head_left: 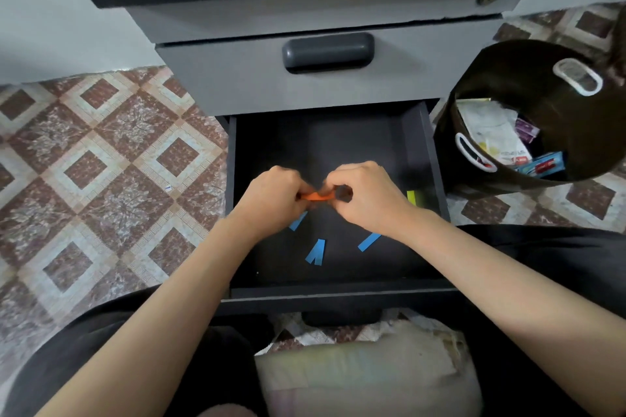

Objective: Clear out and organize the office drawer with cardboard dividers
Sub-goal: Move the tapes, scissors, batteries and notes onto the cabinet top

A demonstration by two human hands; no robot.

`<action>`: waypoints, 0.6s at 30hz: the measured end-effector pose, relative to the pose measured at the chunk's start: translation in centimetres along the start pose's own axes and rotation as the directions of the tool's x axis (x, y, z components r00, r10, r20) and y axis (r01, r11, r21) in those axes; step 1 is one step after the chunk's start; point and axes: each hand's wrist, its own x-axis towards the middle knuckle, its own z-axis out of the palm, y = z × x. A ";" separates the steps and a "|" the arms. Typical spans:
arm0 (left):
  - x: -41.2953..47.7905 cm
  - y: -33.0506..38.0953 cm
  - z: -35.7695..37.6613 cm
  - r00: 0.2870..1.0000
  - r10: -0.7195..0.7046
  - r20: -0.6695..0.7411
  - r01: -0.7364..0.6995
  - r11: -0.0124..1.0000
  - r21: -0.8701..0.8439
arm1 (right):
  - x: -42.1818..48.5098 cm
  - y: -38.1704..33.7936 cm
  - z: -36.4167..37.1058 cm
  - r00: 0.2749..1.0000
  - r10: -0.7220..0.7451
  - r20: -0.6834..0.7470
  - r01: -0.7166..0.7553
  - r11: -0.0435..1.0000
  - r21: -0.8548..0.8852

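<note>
The bottom drawer (426, 159) of a grey cabinet stands pulled out, its dark floor almost bare. Both my hands hover over its middle. My left hand (271, 196) and my right hand (362, 193) each pinch an end of a small orange paper strip (315, 196) held between them. Three blue paper strips lie on the drawer floor below my hands: one (298, 222) by my left wrist, a forked one (315, 252) in the middle, one (369, 242) under my right wrist. A yellow-green strip (411, 197) lies at the right side.
A black bin (542, 85) with white handle cut-outs stands to the right of the drawer, holding wrappers and paper scraps. The closed upper drawer (328, 51) with a dark handle is above. Patterned floor tiles (101, 162) spread to the left. A cushion (366, 372) lies near my legs.
</note>
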 end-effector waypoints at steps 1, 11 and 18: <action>-0.4 0.3 -0.5 1.000 -0.001 -0.005 0.001 1.000 0.000 | -0.2 -0.4 -0.5 1.000 -0.005 -0.009 0.006 1.000 0.021; -3.9 5.4 -6.8 0.998 0.036 -0.045 -0.031 0.995 0.098 | -3.4 -3.8 -6.6 0.988 -0.101 -0.119 0.088 0.990 -0.109; -5.8 9.5 -10.9 0.984 0.087 -0.152 -0.069 0.990 0.120 | -6.0 -5.8 -12.3 0.959 -0.208 -0.193 0.167 0.964 -0.206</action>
